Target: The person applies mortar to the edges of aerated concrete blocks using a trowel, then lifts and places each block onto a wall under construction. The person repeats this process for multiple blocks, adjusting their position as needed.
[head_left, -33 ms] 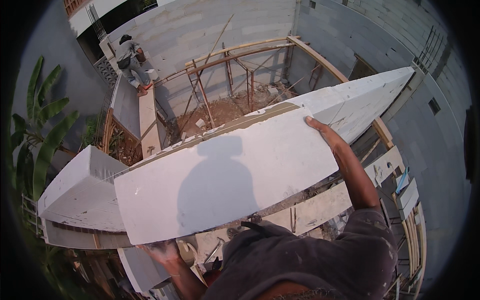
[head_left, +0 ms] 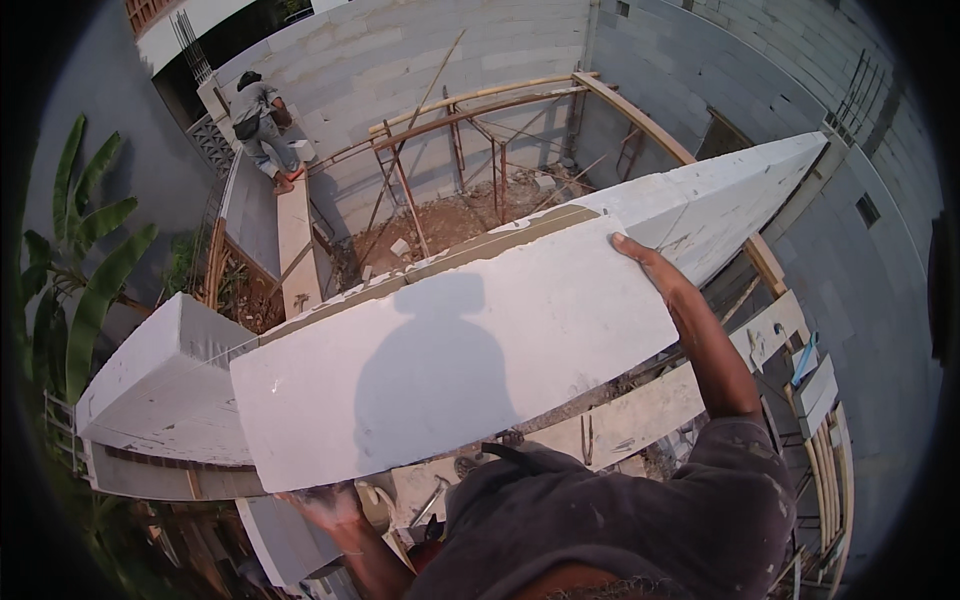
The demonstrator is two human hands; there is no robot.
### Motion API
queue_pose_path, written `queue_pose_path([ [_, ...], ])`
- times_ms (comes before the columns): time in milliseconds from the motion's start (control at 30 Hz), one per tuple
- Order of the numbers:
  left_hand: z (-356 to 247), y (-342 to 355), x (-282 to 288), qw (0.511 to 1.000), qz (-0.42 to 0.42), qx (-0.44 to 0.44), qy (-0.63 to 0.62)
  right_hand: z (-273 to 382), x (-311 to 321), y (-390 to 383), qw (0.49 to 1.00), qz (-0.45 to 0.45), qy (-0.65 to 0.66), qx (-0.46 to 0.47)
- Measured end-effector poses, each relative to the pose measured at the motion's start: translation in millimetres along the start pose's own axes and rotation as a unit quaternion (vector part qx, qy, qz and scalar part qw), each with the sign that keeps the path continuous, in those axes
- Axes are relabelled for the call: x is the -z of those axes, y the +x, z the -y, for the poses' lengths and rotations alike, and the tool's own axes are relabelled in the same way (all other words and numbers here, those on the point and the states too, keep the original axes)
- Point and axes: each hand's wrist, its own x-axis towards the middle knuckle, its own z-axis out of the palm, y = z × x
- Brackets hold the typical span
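A large white block (head_left: pixel 540 330) lies across the middle, with my head and shoulders' shadow on it. My right hand (head_left: pixel 650 260) grips its upper right corner. My left hand (head_left: pixel 325 505) is closed on its lower left edge, fingers partly hidden beneath it. Along the far side of the block runs a grey-brown strip of mortar (head_left: pixel 500 236) with a thin string over it. A wall of white blocks (head_left: pixel 730 180) continues to the right; another white block (head_left: pixel 155 385) stands at the left.
A co-worker (head_left: pixel 260 130) crouches on a plank (head_left: pixel 295 240) at the back left. Scaffolding (head_left: pixel 450 115) stands over rubble inside block walls (head_left: pixel 420 50). Banana leaves (head_left: pixel 105 280) are at the left. A narrow platform (head_left: pixel 640 420) with tools runs below me; timber poles (head_left: pixel 825 480) lie at the right.
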Motion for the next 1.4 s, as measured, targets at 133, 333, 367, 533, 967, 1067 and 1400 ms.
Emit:
queue_pose_path([
  [133, 3, -10, -25, 0.990, -0.135, 0.006, 0.049, 8, 6, 4, 1.000, -0.007, -0.013, -0.011],
  [333, 3, 56, -9, 0.994, -0.076, 0.058, 0.054, 41, -5, 31, 0.996, -0.027, -0.072, 0.049],
  [367, 5, 62, -12, 0.994, -0.071, 0.068, 0.051, 43, -5, 35, 0.996, -0.014, -0.067, 0.063],
  [533, 13, 92, -32, 0.996, -0.033, 0.078, 0.006, 50, -4, 77, 0.994, -0.014, -0.035, 0.098],
  [967, 22, 112, -45, 0.970, 0.147, -0.129, 0.146, 43, 25, 147, 0.917, -0.100, 0.122, 0.365],
  [1067, 15, 161, -1, 0.952, 0.128, -0.104, 0.259, 32, 55, 179, 0.884, 0.004, 0.128, 0.449],
  [1400, 2, 178, 12, 0.891, 0.045, -0.012, 0.451, 0, 59, 225, 0.859, 0.002, 0.135, 0.495],
])
